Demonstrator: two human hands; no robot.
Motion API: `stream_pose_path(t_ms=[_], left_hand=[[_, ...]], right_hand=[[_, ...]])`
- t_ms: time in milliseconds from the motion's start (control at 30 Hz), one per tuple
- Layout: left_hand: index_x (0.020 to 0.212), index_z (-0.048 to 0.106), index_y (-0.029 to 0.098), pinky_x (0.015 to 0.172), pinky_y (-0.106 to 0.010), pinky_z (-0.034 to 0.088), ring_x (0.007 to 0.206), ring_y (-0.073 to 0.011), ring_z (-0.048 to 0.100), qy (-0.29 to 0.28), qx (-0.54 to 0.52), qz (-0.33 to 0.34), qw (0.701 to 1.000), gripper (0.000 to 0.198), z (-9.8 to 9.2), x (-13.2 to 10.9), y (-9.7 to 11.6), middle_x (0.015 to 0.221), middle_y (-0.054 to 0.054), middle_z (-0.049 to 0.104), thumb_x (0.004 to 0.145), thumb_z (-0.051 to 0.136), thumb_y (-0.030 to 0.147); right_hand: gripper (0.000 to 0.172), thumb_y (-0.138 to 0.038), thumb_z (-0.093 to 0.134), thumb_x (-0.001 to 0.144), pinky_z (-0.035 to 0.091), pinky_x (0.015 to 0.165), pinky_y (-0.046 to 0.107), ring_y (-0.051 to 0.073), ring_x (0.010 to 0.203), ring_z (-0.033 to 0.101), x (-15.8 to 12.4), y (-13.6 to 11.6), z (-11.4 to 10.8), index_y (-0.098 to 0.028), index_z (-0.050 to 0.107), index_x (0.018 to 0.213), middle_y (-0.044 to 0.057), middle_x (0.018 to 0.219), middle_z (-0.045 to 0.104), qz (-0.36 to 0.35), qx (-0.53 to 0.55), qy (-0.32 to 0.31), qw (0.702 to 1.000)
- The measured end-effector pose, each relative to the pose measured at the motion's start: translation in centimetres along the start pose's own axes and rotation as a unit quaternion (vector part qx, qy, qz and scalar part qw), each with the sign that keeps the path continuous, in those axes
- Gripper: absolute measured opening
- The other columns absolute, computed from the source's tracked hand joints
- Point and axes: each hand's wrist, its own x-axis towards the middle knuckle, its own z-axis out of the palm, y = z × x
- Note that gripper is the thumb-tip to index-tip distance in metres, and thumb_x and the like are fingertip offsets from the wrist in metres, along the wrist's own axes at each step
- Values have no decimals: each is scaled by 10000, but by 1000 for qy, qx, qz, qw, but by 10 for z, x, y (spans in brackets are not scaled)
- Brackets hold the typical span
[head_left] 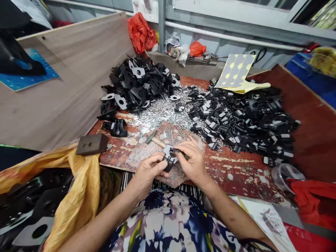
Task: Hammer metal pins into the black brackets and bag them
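Left hand (148, 171) and right hand (193, 161) are close together over a pinkish speckled stone slab (140, 154), both pinching the same chunky black plastic fitting with a flat grey plate (170, 158). So no reach to speak of: it's right between them, above the slab's near half, about equally close to either hand. Can't tell if it's touching the stone. Long axis looks like it runs roughly away from the person, leaning a bit, though fingers hide chunks of it.

Pose-wise, the left has its thumb on top at the fitting's near-left end, fingers curled round. Right comes in from the slab's right side, thumb and index on the far-right edge, other fingers fanned out loosely. Can't make out whether it's got some smaller bit there.

Just past the fitting there's a small hammer with a dark green head and pale wooden handle (158, 142) lying on the slab, handle end towards the fitting, head off left. Beyond the slab: a heap of shiny silver metal pins (157, 112).
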Motion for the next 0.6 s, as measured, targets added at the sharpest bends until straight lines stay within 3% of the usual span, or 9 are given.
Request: stream_pose_path(t_ms=[167, 367, 467, 600], left_hand=[[847, 747, 164, 515, -191, 520, 588, -108, 676, -15, -37, -8, 999, 357, 9, 0, 5, 967, -35, 648, 733, 864, 482], [810, 742, 161, 542, -184, 529, 583, -91, 665, -29, -41, 16, 999, 309, 8, -2, 3, 958, -28, 641, 771, 842, 451], [830, 754, 159, 515, -191, 525, 564, -83, 658, -22, -1, 42, 999, 319, 5, 0, -2, 1047, -43, 621, 785, 822, 468], [837, 759, 158, 496, -226, 536, 531, -51, 633, -4, 39, 66, 997, 320, -1, 5, -10, 1355, -89, 523, 789, 808, 470]], right_hand=[[281, -102, 560, 912, 392, 1151, 583, 196, 855, 695, -8, -8, 10, -274, 760, 1011, -2, 831, 759, -22, 31, 21, 999], [332, -87, 531, 908, 404, 1142, 597, 199, 857, 686, -15, -17, 12, -272, 759, 1062, 8, 864, 760, -32, -8, 33, 999], [294, -95, 532, 909, 503, 1044, 512, 193, 837, 678, -19, -20, 16, -251, 756, 1017, 22, 864, 752, 5, 51, 21, 998], [239, -125, 582, 893, 536, 995, 437, 193, 876, 694, -26, -18, 16, -236, 762, 1005, 24, 887, 762, 81, 132, -37, 987]])
